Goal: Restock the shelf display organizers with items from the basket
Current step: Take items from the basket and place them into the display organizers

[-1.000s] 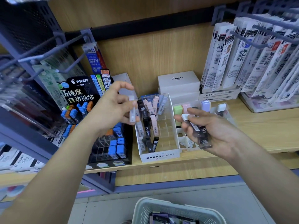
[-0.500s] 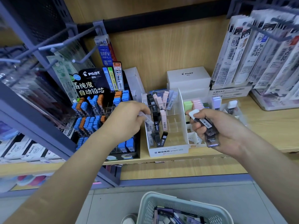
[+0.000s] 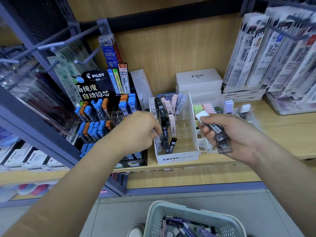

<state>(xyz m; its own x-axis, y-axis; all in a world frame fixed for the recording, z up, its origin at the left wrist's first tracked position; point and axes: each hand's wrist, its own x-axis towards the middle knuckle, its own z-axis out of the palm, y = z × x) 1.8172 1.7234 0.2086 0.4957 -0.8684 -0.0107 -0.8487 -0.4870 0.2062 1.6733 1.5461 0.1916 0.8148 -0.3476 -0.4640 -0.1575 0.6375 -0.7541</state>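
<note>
one basket (image 3: pixel 152 219), two hands (image 3: pixel 138 130) (image 3: pixel 230 134), one mono organizer (image 3: pixel 177 158)

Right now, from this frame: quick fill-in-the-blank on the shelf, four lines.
The left hand pinches a pale case at the white organizer printed ____.
The right hand holds dark cases, one with a ____ cap.
The black display stands ____ of the white organizer.
The basket sits ____ the shelf.
Missing: MONO; white; left; below.

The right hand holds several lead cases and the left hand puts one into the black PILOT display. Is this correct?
No. The head view shows the left hand putting its case into the white MONO organizer, not the PILOT display. The rest is right.
</note>
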